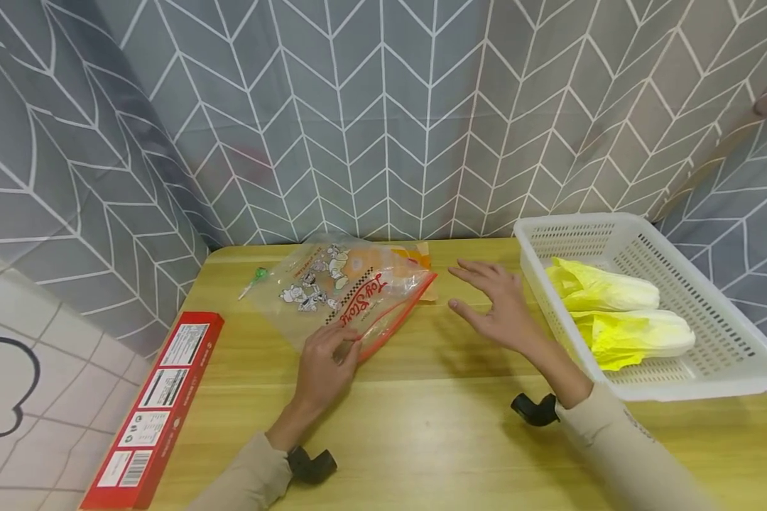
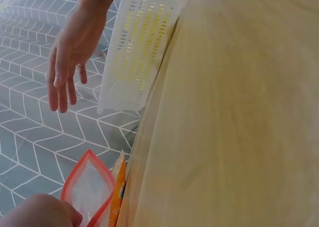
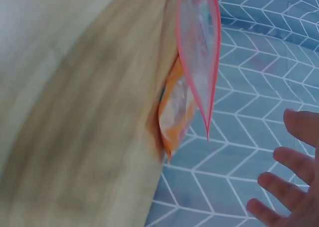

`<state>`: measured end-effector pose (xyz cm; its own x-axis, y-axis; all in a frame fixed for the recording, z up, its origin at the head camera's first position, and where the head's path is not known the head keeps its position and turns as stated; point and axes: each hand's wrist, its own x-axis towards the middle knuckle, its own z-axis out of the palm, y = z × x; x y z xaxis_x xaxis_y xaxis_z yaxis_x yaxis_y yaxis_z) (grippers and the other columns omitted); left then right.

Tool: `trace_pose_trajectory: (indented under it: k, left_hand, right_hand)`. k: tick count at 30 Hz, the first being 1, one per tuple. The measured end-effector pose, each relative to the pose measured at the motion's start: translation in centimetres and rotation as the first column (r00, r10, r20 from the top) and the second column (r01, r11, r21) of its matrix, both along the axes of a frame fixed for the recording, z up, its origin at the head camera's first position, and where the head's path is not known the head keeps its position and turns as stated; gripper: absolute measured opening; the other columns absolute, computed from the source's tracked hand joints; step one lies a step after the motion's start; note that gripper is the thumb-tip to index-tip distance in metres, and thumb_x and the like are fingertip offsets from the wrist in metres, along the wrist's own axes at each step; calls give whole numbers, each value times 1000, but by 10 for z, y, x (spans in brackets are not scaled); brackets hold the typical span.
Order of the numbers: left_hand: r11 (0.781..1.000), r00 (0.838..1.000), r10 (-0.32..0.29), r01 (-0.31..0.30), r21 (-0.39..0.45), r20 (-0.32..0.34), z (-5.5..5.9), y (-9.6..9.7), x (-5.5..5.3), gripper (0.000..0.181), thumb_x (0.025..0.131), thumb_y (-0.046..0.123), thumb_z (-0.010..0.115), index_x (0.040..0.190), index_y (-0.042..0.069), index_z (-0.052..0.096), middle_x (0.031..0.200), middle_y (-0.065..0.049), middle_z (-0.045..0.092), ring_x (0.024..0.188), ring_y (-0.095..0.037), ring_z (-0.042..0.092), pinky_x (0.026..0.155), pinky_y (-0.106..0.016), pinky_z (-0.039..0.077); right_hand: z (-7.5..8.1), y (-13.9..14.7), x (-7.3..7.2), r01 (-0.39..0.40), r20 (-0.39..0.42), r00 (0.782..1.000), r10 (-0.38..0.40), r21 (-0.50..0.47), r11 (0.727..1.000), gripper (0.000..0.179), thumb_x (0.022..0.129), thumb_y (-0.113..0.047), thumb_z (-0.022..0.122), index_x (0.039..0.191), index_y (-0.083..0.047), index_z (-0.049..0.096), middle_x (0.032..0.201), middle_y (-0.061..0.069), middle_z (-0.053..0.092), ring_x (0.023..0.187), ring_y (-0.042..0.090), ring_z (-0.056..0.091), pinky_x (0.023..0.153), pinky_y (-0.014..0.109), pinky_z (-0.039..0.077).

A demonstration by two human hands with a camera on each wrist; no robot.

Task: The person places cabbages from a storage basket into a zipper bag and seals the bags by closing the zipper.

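A clear zip bag (image 1: 332,284) with Toy Story print and a red zip edge lies tilted on the table. My left hand (image 1: 329,362) pinches its red edge at the near corner. The bag's mouth (image 2: 92,187) gapes in the left wrist view. My right hand (image 1: 501,309) hovers to the right of the bag, fingers spread and holding nothing; the right wrist view shows its fingers (image 3: 286,187) apart from the bag. Partly hidden behind the bag is an orange package (image 3: 174,110) with a pale middle.
A white perforated basket (image 1: 716,284) on the right holds two Chinese cabbages (image 1: 635,337). Along the left table edge lies a long red box (image 1: 156,408) with white labels. A small green-topped thing with a white stick (image 1: 253,282) lies left of the bag. Patterned curtains hang behind.
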<state>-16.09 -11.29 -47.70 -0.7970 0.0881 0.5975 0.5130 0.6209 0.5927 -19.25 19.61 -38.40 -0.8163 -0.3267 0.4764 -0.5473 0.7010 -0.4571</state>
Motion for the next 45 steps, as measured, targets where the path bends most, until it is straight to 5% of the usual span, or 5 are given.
trace_pose_trajectory:
  k: [12, 19, 24, 45]
  left_hand:
    - [1000, 1000, 1, -1, 10, -7, -2, 0, -1, 12, 83, 9, 80, 95, 7, 77, 102, -11, 79, 111, -36, 70, 104, -58, 48]
    - [1000, 1000, 3, -3, 16, -4, -1, 0, 0, 10, 84, 9, 79, 93, 7, 77, 101, -10, 79, 110, -35, 71, 104, -56, 49]
    - [1000, 1000, 0, 0, 21, 6, 0, 1, 1, 10, 84, 9, 79, 93, 7, 77, 100, -10, 79, 112, -36, 70, 106, -57, 48]
    - [1000, 1000, 3, -3, 12, 1, 4, 0, 0, 9, 83, 9, 79, 92, 9, 77, 100, -8, 79, 108, -33, 71, 105, -56, 48]
  right_hand:
    - [45, 42, -4, -50, 66, 997, 40, 154, 987, 51, 94, -22, 73, 141, -12, 60, 143, 18, 59, 135, 44, 45, 93, 66, 25]
    - [62, 77, -11, -58, 83, 995, 48, 122, 991, 52, 93, -18, 74, 142, -9, 59, 144, 22, 57, 133, 47, 43, 100, 76, 21]
    - [73, 97, -13, -17, 157, 988, 3, 88, 996, 53, 93, -18, 73, 144, -14, 58, 148, 19, 56, 137, 45, 44, 108, 71, 28]
    - [67, 187, -21, 85, 299, 945, -134, 172, 981, 61, 88, -18, 79, 143, -4, 57, 145, 29, 54, 135, 55, 42, 102, 73, 33]
